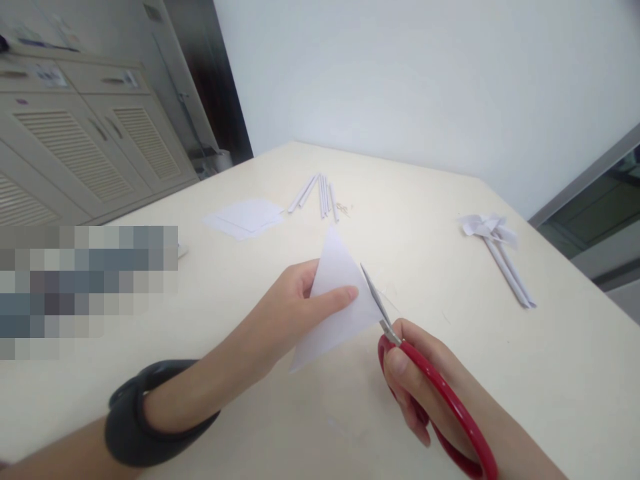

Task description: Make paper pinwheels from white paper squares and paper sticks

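Note:
My left hand (305, 303) pinches a white sheet of paper (337, 267) that looks triangular, thumb on top and the other fingers behind it. In my right hand (415, 367) is a pair of scissors (450, 393) with red handles and metal blades. The blades lie along the right edge of the paper, close to its right corner. Whether they cut into the paper at this instant I cannot tell. A dark band circles my left wrist.
White paper sheets (245, 219) lie at the back left. Several rolled paper sticks (324, 197) lie beside small tan rubber bands (343, 208). Two paper pinwheels (500, 243) on rolled sticks rest at the right of the table (410, 193). A blurred patch covers the left.

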`<action>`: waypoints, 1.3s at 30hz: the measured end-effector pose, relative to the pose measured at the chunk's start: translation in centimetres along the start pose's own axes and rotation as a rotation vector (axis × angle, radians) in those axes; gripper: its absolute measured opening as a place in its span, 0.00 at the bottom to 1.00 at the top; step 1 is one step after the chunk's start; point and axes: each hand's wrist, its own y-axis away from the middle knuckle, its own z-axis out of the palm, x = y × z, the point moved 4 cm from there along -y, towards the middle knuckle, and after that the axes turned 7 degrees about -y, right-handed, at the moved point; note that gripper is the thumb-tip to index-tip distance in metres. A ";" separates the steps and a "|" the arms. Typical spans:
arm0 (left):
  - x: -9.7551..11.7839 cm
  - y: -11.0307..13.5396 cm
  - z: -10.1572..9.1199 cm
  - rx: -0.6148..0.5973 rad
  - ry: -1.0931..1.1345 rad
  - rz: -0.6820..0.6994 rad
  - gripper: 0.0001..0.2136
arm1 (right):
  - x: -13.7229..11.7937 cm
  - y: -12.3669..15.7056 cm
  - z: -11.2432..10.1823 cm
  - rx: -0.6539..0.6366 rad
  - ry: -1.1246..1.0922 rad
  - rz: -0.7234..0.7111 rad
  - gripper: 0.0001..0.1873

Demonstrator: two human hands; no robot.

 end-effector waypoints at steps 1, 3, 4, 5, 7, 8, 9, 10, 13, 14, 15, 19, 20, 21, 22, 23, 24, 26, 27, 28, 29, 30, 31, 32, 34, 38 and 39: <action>0.0 0.0 0.0 0.007 -0.001 -0.003 0.16 | -0.1 0.0 0.0 0.004 0.003 -0.001 0.21; -0.1 -0.1 0.0 0.008 0.008 -0.005 0.16 | -0.3 0.0 -0.1 0.006 -0.003 -0.016 0.21; -0.1 -0.1 0.0 -0.004 0.012 -0.003 0.16 | -0.4 0.1 -0.1 0.001 -0.002 -0.018 0.21; -0.2 -0.2 0.0 -0.021 0.015 0.000 0.16 | -0.5 0.1 -0.1 -0.006 0.001 -0.016 0.21; -0.3 -0.2 -0.1 -0.055 0.013 0.009 0.15 | -0.7 0.1 -0.2 -0.020 0.008 -0.003 0.21; -0.4 -0.2 -0.1 -0.065 0.011 0.012 0.15 | -0.8 0.2 -0.3 -0.024 0.007 -0.003 0.21; -0.4 -0.2 -0.1 -0.071 0.011 0.014 0.14 | -0.8 0.4 -0.3 -0.028 0.007 -0.007 0.20; -0.4 -0.2 -0.2 -0.073 0.012 0.014 0.14 | -0.9 0.6 -0.4 -0.029 0.015 -0.015 0.21; -0.4 -0.1 -0.2 -0.078 0.009 0.007 0.14 | -1.2 1.1 -0.6 -0.013 0.071 -0.067 0.22; -0.4 -0.2 -0.1 -0.080 0.007 0.004 0.14 | -1.3 1.2 -0.6 -0.008 0.092 -0.080 0.22; -0.3 -0.2 -0.1 -0.083 0.003 -0.001 0.15 | -1.4 1.3 -0.6 -0.007 0.104 -0.090 0.23; -0.2 -0.2 -0.1 -0.091 -0.010 -0.008 0.16 | -1.2 1.1 -0.5 -0.024 0.087 -0.069 0.21; -0.2 -0.2 -0.1 -0.093 -0.019 -0.011 0.16 | -1.1 1.1 -0.6 -0.021 0.076 -0.070 0.21; -0.2 -0.2 -0.1 -0.099 -0.029 -0.015 0.15 | -1.0 1.0 -0.6 -0.023 0.070 -0.073 0.21; -0.3 -0.3 -0.1 -0.110 -0.039 -0.019 0.14 | -0.9 0.9 -0.6 -0.021 0.068 -0.074 0.21; -0.3 -0.3 -0.1 -0.123 -0.048 -0.022 0.13 | -0.8 0.8 -0.6 -0.022 0.070 -0.076 0.22; -0.4 -0.3 0.0 -0.135 -0.056 -0.023 0.12 | -0.7 0.7 -0.6 -0.023 0.076 -0.076 0.22; -0.5 -0.3 0.0 -0.142 -0.073 -0.022 0.11 | -0.5 0.5 -0.6 -0.003 0.087 -0.074 0.22; -0.6 -0.3 0.0 -0.140 -0.082 -0.023 0.11 | -0.5 0.4 -0.6 0.004 0.089 -0.075 0.22; -0.6 -0.3 0.0 -0.138 -0.090 -0.023 0.12 | -0.5 0.3 -0.6 0.004 0.086 -0.074 0.23; -0.7 -0.3 0.0 -0.137 -0.096 -0.024 0.12 | -0.5 0.2 -0.5 0.002 0.081 -0.076 0.23; -0.7 -0.3 0.0 -0.137 -0.101 -0.024 0.12 | -0.4 0.2 -0.5 -0.002 0.082 -0.075 0.23; -0.8 -0.3 0.0 -0.135 -0.105 -0.025 0.12 | -0.3 0.2 -0.4 -0.004 0.089 -0.076 0.23; -0.8 -0.3 0.0 -0.135 -0.107 -0.025 0.12 | -0.3 0.1 -0.5 0.005 0.102 -0.080 0.23; -0.8 -0.3 0.0 -0.130 -0.107 -0.026 0.12 | -0.2 0.2 -0.6 0.046 0.140 -0.080 0.22; -0.7 -0.3 0.1 -0.130 -0.080 -0.031 0.12 | -0.4 0.5 -0.9 0.067 0.164 -0.048 0.20; -0.7 -0.3 0.1 -0.129 -0.074 -0.034 0.12 | -0.6 0.6 -0.9 0.062 0.158 -0.036 0.20</action>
